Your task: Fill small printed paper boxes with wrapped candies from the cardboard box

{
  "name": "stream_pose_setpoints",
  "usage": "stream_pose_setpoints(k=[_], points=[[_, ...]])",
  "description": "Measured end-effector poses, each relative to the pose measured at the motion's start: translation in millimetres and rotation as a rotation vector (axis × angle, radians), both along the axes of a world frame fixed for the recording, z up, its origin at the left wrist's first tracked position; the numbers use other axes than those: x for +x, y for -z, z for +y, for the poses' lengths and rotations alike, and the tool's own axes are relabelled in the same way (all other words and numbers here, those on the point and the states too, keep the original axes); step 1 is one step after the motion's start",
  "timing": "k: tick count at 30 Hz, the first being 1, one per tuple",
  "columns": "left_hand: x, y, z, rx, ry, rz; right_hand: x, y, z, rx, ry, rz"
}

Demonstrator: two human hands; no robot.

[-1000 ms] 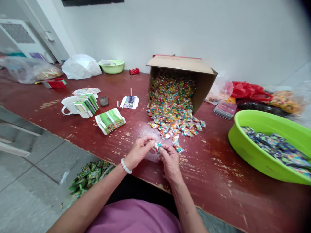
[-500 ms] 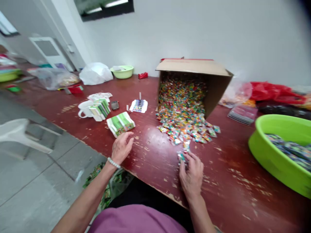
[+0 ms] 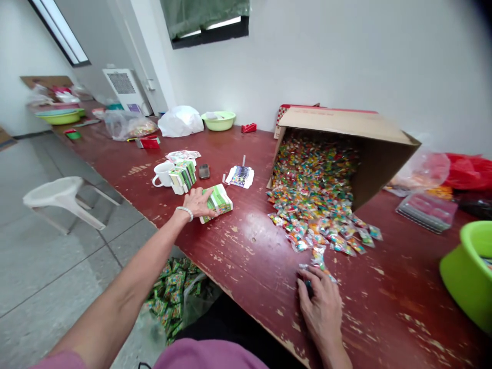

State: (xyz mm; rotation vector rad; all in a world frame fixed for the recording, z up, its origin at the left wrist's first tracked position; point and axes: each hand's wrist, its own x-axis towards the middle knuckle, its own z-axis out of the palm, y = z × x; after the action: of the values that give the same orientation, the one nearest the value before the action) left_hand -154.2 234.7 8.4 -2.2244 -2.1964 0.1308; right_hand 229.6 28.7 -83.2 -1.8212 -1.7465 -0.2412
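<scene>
table (image 3: 253, 256) dark red, chipped | stack of flat cartons (image 3: 217, 202) green-white striped | basin (image 3: 467, 274) lime green

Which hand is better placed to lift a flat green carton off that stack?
Left. The left hand already rests on the stack of flat green cartons. The right hand lies apart, over small sweet packets at the near table edge.

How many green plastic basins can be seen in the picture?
3. One green basin stands at the table's right edge, cut off by the frame; a second basin by the far wall; a third basin at the far left. Others may be hidden.
</scene>
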Motion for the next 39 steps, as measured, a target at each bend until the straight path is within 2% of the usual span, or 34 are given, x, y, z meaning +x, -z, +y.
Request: stream_pose_setpoints(k=[10, 13, 17, 24, 28, 33, 37, 39], points=[[-9.4, 6.0, 5.2, 0.113, -0.214, 0.090, 1.4, 1.1, 1.2, 0.031, -0.078, 0.027], [-10.3, 3.8, 5.3, 0.120, -0.173, 0.128, 4.0, 3.8, 1.1, 0.037, -0.082, 0.035], [-9.9, 3.7, 1.4, 0.132, -0.106, 0.155, 6.8, 9.0, 1.4, 0.065, -0.013, 0.056], [-10.9, 14.5, -13.6, 0.243, -0.015, 0.183, 1.1, 5.9, 4.0, 0.030, 0.053, -0.051], [-20.1, 19.1, -12.5, 0.243, 0.049, 0.209, 25.0, 9.6, 21.2, 0.005, 0.076, -0.173], [-30.8, 20.7, -8.2, 0.248, 0.085, 0.216, 64.7, 12.2, 37.8, 0.089, 0.080, -0.205], [-14.6, 13.3, -17.8, 0.321, 0.042, 0.184, 61.1, 6.5, 26.7, 0.121, 0.071, -0.172], [7.1, 10.5, -22.4, 0.420, 0.100, 0.118, 54.3, 4.8, 21.3, 0.128, 0.089, -0.186]])
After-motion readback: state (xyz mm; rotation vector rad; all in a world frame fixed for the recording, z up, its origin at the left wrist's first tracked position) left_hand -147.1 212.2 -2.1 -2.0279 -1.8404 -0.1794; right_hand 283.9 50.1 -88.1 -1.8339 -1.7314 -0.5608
